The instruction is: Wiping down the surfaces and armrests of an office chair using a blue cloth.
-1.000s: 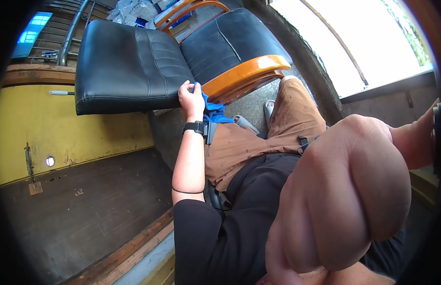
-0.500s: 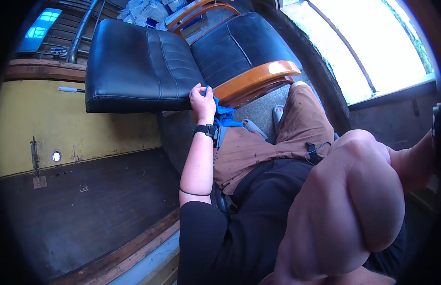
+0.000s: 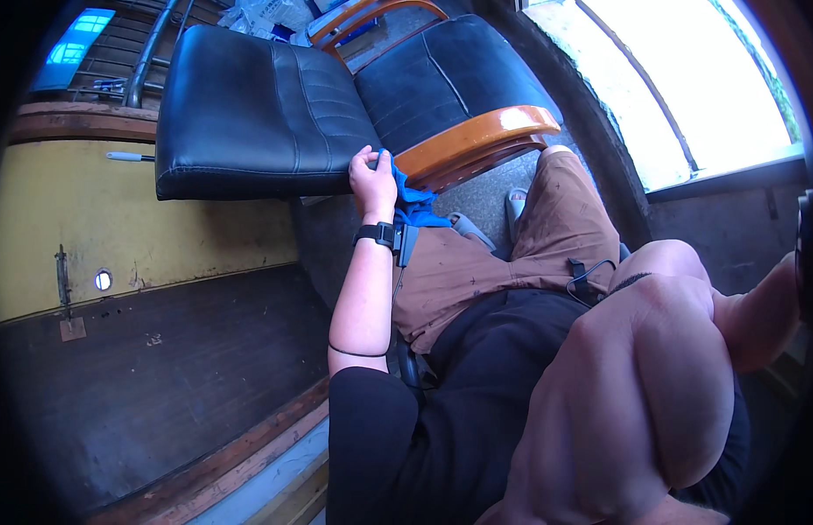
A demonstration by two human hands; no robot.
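My left hand (image 3: 371,185) is closed on a blue cloth (image 3: 417,208), which hangs down beside the fingers. The hand is close to the near edge of a black padded chair (image 3: 240,114), where the glossy wooden armrest (image 3: 476,140) begins. A black strap with a small box (image 3: 405,245) is around that wrist. Very near the camera, my right hand (image 3: 634,376) fills the lower right with its fingers curled. One digit reaches toward a dark part (image 3: 805,254) at the picture's right rim; what the curled fingers hold, if anything, is hidden.
A yellow panel (image 3: 188,219) and dark boards (image 3: 188,376) lie to the left. A grey handle (image 3: 126,157) sticks out behind the chair. Metal bars (image 3: 148,61) and plastic bags (image 3: 266,16) are farther back. A bright window (image 3: 660,87) is at right.
The view has shifted slightly, so the chair sits a little higher in the picture. My left hand keeps the blue cloth, and my right hand stays curled near the camera.
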